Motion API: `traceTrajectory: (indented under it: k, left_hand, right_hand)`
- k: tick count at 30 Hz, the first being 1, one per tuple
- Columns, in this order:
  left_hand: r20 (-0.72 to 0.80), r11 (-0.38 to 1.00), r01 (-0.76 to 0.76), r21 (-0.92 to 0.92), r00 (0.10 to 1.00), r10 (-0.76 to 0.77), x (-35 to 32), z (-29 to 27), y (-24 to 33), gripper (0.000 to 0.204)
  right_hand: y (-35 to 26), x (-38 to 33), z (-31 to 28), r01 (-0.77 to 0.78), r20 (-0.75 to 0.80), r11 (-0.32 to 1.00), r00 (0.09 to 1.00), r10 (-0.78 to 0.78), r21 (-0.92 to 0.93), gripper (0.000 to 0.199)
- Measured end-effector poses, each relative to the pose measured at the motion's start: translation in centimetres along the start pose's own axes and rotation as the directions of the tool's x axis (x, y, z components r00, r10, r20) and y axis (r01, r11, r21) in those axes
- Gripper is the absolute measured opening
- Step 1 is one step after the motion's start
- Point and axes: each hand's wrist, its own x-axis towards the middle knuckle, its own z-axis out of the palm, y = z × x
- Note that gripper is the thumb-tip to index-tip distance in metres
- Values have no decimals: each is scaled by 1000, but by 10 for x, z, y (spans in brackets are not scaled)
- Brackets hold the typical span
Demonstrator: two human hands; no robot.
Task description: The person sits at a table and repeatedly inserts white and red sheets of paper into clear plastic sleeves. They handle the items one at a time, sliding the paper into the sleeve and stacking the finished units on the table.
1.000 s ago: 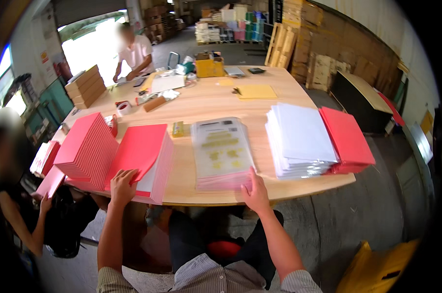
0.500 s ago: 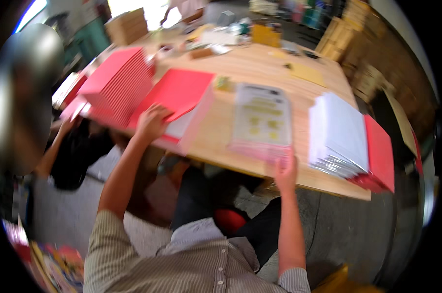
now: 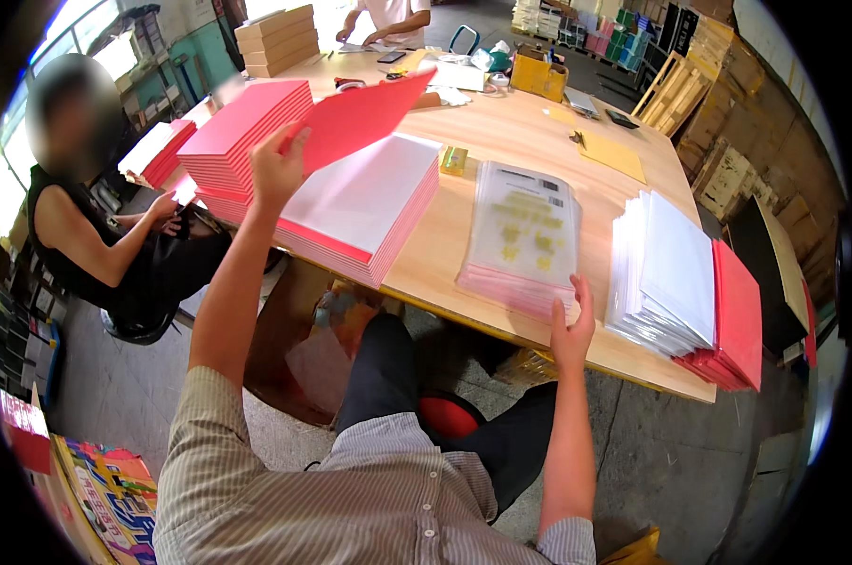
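At ten o'clock from the view's centre, the left hand (image 3: pixel 280 171) pinches a red sheet (image 3: pixel 369 121), thumb and fingers closed on its near end, raised above a white-topped stack (image 3: pixel 369 202) at eleven o'clock. At four o'clock, the right hand (image 3: pixel 574 330), fingers loosely open and empty, stands beside piled clear sleeves (image 3: pixel 520 226) at two o'clock.

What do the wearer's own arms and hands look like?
The left hand and right hand are ungloved, with no watch showing. The forearms are bare below the short, finely striped, grey-beige shirt sleeves.
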Motion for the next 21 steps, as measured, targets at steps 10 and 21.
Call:
traceTrajectory:
  k: [10, 21]
  left_hand:
    - [330, 893, 275, -355, 931, -156, -14, 9, 110, 24]
    - [735, 568, 604, -559, 678, 2, -114, 84, 113, 23]
  right_hand:
    - [-90, 80, -4, 41, 43, 964, 998, -54, 263, 79]
    - [-31, 27, -43, -374, 310, 786, 919, 243, 492, 50]
